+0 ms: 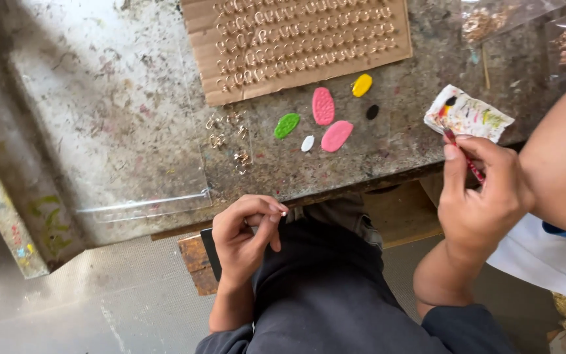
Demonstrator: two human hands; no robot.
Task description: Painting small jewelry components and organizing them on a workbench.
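A stained stone worktable (99,98) fills most of the view, with a clear plastic sheet (145,170) lying over its left part. At the far edge lies a brown cardboard sheet (296,46) carrying rows of small gold rings. Far right, clear bags of gold-coloured pieces (492,19) rest on the table, and another person's bare forearm (565,157) crosses the right edge.

Near the middle of the table are small ovals of paint: two pink blobs (327,118), a green blob (287,125), a yellow blob (361,85), a white one (307,143) and a black dot (372,112). Left of them sit loose gold rings (227,134).

The right hand (479,196) is closed on a thin red brush (466,157), pinched between thumb and forefinger. Its long axis runs from the hand up and to the left, the tip touching a paint-smeared scrap of paper (470,117) at the table's near edge. The paint blobs lie to the left of that tip, and this hand is the nearer one to them.

The left hand (247,233) is held over the lap, below the table edge, thumb and fingertips curled together; they seem to pinch something tiny, but I cannot tell what.
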